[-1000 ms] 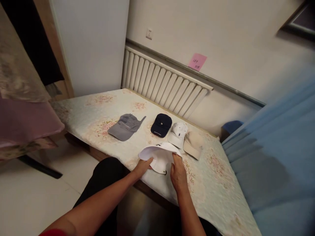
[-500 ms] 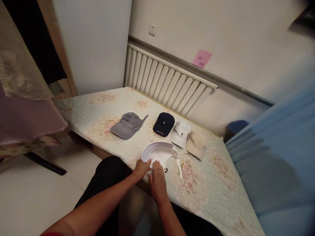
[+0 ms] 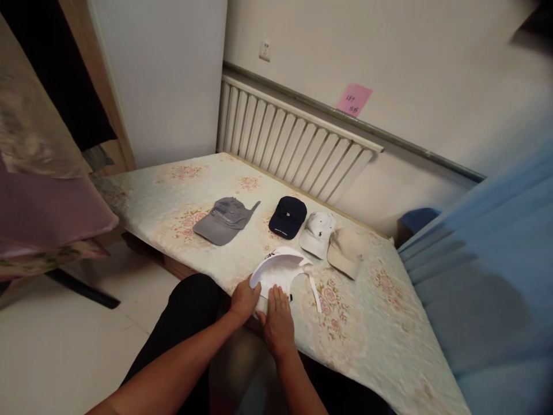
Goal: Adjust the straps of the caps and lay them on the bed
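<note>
A white cap [image 3: 283, 268] lies upside down near the front edge of a flower-patterned mattress [image 3: 367, 323], its strap trailing to the right. My left hand [image 3: 244, 300] grips the cap's near left edge with curled fingers. My right hand [image 3: 279, 320] lies on the cap's near side, fingers stretched flat. Behind the white cap, a row of caps rests on the mattress: a grey cap [image 3: 224, 220], a navy cap [image 3: 287, 217], a pale white cap [image 3: 317, 234] and a beige cap [image 3: 345, 252].
A white radiator [image 3: 289, 147] runs along the wall behind the mattress, with a pink note [image 3: 353, 99] above it. Blue fabric [image 3: 488, 276] fills the right side. Pink and patterned bedding [image 3: 43, 213] is stacked at the left. My dark-clad knees are below the mattress edge.
My right hand has moved from the cap's right side to its near edge beside the left hand and flattened out. The cap's strap now hangs free to the right.
</note>
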A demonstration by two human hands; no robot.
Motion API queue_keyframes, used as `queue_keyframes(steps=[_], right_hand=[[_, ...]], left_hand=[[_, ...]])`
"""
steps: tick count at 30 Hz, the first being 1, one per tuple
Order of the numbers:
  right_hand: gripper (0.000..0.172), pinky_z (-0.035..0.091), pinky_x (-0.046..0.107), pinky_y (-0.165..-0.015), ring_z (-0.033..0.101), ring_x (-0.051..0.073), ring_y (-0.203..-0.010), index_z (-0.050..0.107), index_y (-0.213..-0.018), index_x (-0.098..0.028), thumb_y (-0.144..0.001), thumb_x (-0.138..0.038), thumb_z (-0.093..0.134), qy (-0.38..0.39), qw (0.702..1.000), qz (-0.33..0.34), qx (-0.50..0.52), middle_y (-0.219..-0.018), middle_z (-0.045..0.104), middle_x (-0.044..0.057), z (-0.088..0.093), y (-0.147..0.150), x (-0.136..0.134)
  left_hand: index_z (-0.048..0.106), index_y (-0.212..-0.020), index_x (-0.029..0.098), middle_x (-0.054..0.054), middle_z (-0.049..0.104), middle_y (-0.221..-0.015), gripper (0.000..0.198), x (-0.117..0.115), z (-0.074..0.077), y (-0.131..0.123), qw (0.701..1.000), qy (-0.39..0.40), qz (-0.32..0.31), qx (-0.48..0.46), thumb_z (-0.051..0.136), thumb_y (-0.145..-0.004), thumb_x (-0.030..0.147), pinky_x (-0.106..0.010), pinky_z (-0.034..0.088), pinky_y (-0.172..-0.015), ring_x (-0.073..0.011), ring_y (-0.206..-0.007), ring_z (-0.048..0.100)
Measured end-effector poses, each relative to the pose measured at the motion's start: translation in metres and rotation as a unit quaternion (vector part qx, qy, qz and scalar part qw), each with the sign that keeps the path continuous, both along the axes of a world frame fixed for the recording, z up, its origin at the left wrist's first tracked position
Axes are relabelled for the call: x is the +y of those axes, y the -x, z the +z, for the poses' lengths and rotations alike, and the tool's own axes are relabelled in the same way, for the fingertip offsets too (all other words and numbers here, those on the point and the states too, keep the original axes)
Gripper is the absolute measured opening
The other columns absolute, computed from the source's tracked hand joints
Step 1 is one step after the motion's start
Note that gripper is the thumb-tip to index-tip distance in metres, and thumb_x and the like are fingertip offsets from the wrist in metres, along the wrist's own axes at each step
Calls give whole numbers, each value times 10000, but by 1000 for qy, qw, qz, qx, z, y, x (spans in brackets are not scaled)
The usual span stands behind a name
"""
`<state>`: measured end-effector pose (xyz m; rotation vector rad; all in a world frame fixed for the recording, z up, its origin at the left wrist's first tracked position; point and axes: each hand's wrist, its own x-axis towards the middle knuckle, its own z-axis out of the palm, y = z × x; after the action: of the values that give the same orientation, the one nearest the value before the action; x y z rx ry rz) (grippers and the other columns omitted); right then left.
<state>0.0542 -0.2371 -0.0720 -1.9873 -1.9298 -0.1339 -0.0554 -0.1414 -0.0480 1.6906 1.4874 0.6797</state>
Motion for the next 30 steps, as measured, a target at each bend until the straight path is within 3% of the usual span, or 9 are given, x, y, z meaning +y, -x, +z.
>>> queue_keyframes(steps=[7,14,19,24,30], right_hand=[[598,255,502,-1112,269,309,-1373,389,-1370,-49,-826,-251,533,-4,998,-46,45,-1438,388,194,-1,11,7],[678,212,413,-1151,241,193,-1392,279,-1425,-67,-768,-102,440,25,995,74,66,-1466,368,122,10,14,17],[661,158,440,-1153,223,218,-1398,322,-1415,-98,-775,-159,478,59,992,97,49,-1475,357,107,17,6,23],[661,138,468,-1139,214,251,-1399,334,-1415,-120,-791,-237,517,64,994,87,20,-1479,345,125,21,4,30],[681,151,462,-1135,188,263,-1406,325,-1419,-98,-799,-282,538,53,995,78,-14,-1482,335,139,14,7,25]], left_hand=[[619,-1049,154,-87,694,-950,267,-5,14,4,998,-10,-26,60,457,-874,276,-240,429,-734,-182,-865,638],[586,-1016,205,-56,686,-921,243,-10,16,7,996,-33,-51,66,406,-907,325,-233,419,-713,-170,-843,636],[556,-1048,221,-63,682,-927,284,-12,12,8,992,-42,-52,105,370,-913,389,-246,405,-673,-185,-832,636],[513,-1158,235,-64,677,-1003,309,-15,10,9,988,-41,-53,137,395,-900,359,-266,417,-742,-196,-910,632],[503,-1196,242,-71,674,-1041,338,-16,11,9,988,-35,-49,139,385,-900,354,-285,431,-759,-210,-942,632]])
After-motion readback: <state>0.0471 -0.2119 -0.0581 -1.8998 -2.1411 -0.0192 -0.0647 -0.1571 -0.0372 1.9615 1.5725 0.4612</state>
